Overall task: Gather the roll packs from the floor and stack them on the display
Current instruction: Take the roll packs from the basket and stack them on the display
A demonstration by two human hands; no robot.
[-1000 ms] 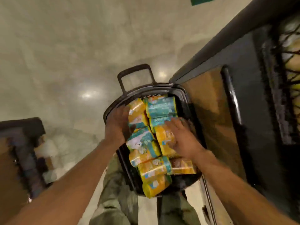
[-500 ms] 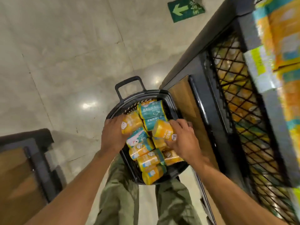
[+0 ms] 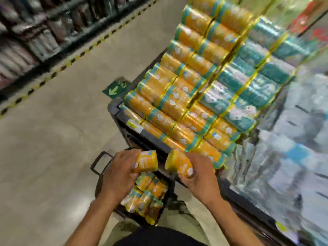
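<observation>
My left hand (image 3: 119,176) grips one orange roll pack (image 3: 147,161), lifted above the basket. My right hand (image 3: 198,176) grips a second orange roll pack (image 3: 179,163) beside it, close to the display's front edge. Below my hands a black basket (image 3: 99,166) on the floor holds several more orange and teal roll packs (image 3: 147,197). The dark display (image 3: 124,119) ahead carries stacked rows of orange packs (image 3: 179,96) and teal packs (image 3: 248,82).
Beige floor spreads to the left, with a green arrow sign (image 3: 115,88) and a yellow-black striped line (image 3: 58,70). Dark shelving (image 3: 30,32) runs along the far left. Blurred pale packaged goods (image 3: 292,157) fill the right side of the display.
Both hands have lifted a pack each out of the basket. My view has swung up from the basket to the display's stacked top.
</observation>
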